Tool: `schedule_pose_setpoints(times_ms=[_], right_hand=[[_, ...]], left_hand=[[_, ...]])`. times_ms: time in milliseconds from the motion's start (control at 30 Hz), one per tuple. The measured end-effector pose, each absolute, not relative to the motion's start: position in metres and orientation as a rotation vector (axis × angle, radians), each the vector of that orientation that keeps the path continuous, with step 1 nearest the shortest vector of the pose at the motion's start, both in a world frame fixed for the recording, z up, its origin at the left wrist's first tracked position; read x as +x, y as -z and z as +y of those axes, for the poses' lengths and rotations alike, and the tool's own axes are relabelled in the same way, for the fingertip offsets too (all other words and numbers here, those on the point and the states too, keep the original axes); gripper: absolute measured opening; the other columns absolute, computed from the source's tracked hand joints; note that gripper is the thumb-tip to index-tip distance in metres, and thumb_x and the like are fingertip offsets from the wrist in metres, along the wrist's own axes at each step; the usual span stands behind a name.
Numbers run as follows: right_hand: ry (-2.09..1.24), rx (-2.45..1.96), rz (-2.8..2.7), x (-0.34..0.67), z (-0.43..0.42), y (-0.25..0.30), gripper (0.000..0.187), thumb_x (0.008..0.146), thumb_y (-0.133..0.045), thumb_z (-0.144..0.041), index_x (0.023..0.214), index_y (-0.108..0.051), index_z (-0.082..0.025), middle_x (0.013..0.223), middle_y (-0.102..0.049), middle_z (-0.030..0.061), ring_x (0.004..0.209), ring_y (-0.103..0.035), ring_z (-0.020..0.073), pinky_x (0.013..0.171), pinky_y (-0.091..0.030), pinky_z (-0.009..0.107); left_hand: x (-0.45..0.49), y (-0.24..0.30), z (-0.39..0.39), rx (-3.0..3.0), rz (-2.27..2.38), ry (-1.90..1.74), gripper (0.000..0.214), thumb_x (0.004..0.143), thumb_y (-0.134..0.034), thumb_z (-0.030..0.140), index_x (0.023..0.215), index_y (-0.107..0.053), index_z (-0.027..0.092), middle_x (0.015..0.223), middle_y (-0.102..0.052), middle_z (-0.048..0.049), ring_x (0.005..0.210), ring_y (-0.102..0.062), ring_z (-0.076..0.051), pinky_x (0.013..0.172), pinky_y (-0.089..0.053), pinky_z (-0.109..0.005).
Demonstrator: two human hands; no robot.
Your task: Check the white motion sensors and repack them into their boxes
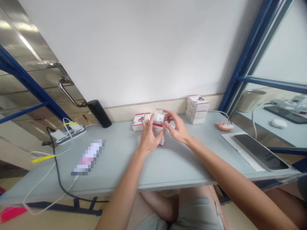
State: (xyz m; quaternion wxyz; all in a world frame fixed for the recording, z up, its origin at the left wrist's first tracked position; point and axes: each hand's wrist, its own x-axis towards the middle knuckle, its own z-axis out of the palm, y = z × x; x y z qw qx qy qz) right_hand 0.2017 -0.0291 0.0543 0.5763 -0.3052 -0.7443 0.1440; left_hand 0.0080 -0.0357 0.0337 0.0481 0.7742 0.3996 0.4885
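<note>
Red-and-white carton [157, 128] in grip of left hand [149, 139], clear packet [159, 115] apparently being handled; right hand [177, 127], grip unclear; next move needs steadiness.

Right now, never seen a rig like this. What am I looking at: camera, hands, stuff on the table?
There's no machine here: just a person's bare left hand and right hand. The single picture comes from a camera worn on their head, looking forward and down.

The left hand holds a small red-and-white box; the right hand's fingers are at its top, near a pale, translucent item. Whether they grip it is unclear.

On the grey table, a stack of similar boxes stands to the right, with a dark phone-like slab nearer the edge. To the left are a black cylinder and a power strip.
</note>
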Motion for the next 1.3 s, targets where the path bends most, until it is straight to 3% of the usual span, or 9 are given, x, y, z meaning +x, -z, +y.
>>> schedule_pose_setpoints(times_ms=[167, 300, 500, 667, 800, 933, 1067, 1200, 1300], right_hand=[[-0.339, -0.68, -1.733, 0.198, -0.033, -0.054, 0.042, 0.103, -0.057, -0.04, 0.143, -0.052, -0.028, 0.108, -0.063, 0.007, 0.093, -0.062, 0.0233, 0.092, -0.055, 0.045], [-0.285, -0.686, -1.745, 0.195, -0.038, -0.055, 0.046, 0.102, -0.058, -0.036, 0.146, -0.051, -0.027, 0.12, -0.056, 0.0099, 0.095, -0.06, 0.0226, 0.096, -0.054, 0.046], [-0.229, -0.701, -1.822, 0.198, -0.043, -0.06, 0.032, 0.101, -0.059, -0.034, 0.132, -0.059, -0.026, 0.128, -0.054, 0.0116, 0.103, -0.06, 0.0242, 0.099, -0.054, 0.046], [-0.209, -0.716, -1.862, 0.196, -0.041, -0.059, 0.014, 0.101, -0.057, -0.033, 0.113, -0.059, -0.025, 0.109, -0.063, 0.0088, 0.103, -0.06, 0.0264, 0.096, -0.053, 0.047], [-0.297, -0.692, -1.644, 0.19, -0.04, -0.054, 0.034, 0.1, -0.063, -0.035, 0.131, -0.051, -0.027, 0.127, -0.055, 0.0105, 0.098, -0.062, 0.0222, 0.089, -0.058, 0.042], [-0.328, -0.754, -1.682, 0.189, -0.038, -0.053, 0.017, 0.104, -0.058, -0.039, 0.11, -0.067, -0.026, 0.128, -0.057, 0.011, 0.115, -0.062, 0.0248, 0.097, -0.057, 0.044], [-0.455, -0.807, -1.576, 0.189, -0.035, -0.054, 0.027, 0.103, -0.061, -0.048, 0.097, -0.071, -0.023, 0.136, -0.057, 0.0124, 0.127, -0.059, 0.0275, 0.102, -0.056, 0.045], [-0.653, -0.734, -1.411, 0.185, -0.032, -0.052, 0.051, 0.096, -0.071, -0.052, 0.138, -0.055, -0.029, 0.136, -0.062, 0.0112, 0.111, -0.068, 0.0236, 0.098, -0.059, 0.044], [-0.667, -0.742, -1.396, 0.184, -0.032, -0.054, 0.058, 0.094, -0.072, -0.053, 0.143, -0.052, -0.028, 0.126, -0.066, 0.0094, 0.102, -0.07, 0.0219, 0.097, -0.058, 0.043]], left_hand=[[0.005, -0.035, -0.03, 2.181, 1.08, -1.591, 0.07, 0.105, -0.055, 0.048, 0.166, -0.026, 0.03, 0.162, -0.043, -0.0154, 0.154, -0.038, -0.03, 0.127, -0.032, -0.051], [0.003, -0.037, -0.03, 2.229, 1.054, -1.599, 0.054, 0.108, -0.048, 0.047, 0.158, -0.041, 0.026, 0.161, -0.049, -0.0136, 0.152, -0.044, -0.029, 0.126, -0.035, -0.048], [0.0, -0.04, -0.034, 2.308, 1.139, -1.589, 0.037, 0.11, -0.039, 0.044, 0.131, -0.059, 0.022, 0.126, -0.066, -0.0132, 0.12, -0.063, -0.027, 0.101, -0.052, -0.043], [0.0, -0.044, -0.039, 2.306, 1.184, -1.542, 0.036, 0.11, -0.038, 0.042, 0.093, -0.062, 0.022, 0.1, -0.06, -0.0085, 0.095, -0.063, -0.024, 0.086, -0.053, -0.038], [0.002, -0.041, -0.037, 2.278, 1.16, -1.577, 0.029, 0.109, -0.04, 0.042, 0.117, -0.06, 0.023, 0.115, -0.062, -0.0107, 0.101, -0.063, -0.024, 0.088, -0.053, -0.038], [0.006, -0.038, -0.035, 2.207, 1.1, -1.645, 0.05, 0.108, -0.046, 0.044, 0.151, -0.033, 0.023, 0.124, -0.063, -0.0124, 0.095, -0.066, -0.021, 0.079, -0.054, -0.033], [0.007, -0.042, -0.038, 2.228, 1.071, -1.606, 0.034, 0.106, -0.052, 0.044, 0.131, -0.06, 0.023, 0.105, -0.063, -0.0077, 0.087, -0.063, -0.02, 0.074, -0.053, -0.032], [0.006, -0.046, -0.04, 2.253, 1.08, -1.591, 0.029, 0.106, -0.053, 0.043, 0.114, -0.071, 0.022, 0.098, -0.058, -0.0067, 0.086, -0.06, -0.021, 0.073, -0.052, -0.033], [0.007, -0.043, -0.038, 2.239, 1.076, -1.602, 0.028, 0.106, -0.052, 0.042, 0.117, -0.069, 0.023, 0.103, -0.061, -0.0077, 0.094, -0.061, -0.022, 0.08, -0.054, -0.035]])
